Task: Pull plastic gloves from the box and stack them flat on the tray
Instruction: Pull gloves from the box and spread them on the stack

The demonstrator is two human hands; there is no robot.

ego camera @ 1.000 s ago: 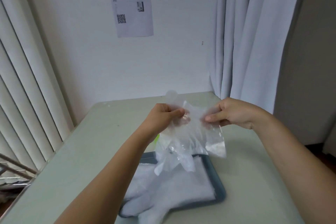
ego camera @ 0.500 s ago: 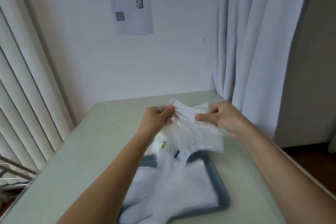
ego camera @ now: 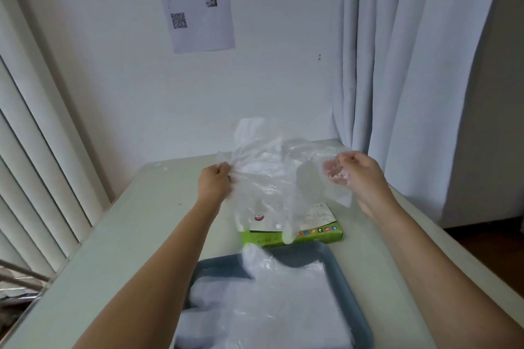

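Both hands hold glove – above box

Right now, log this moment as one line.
left hand: pinches glove | right hand: holds glove | glove: spread in air between hands | tray: glove stack inside

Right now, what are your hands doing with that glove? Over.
Left hand, right hand both grip plastic glove. Held spread above box. Stack on tray below, nothing blocking.

Plain indoor workroom corner: pale table against a bare white wall, QR-coded sheet taped up, curtain, vertical blinds.
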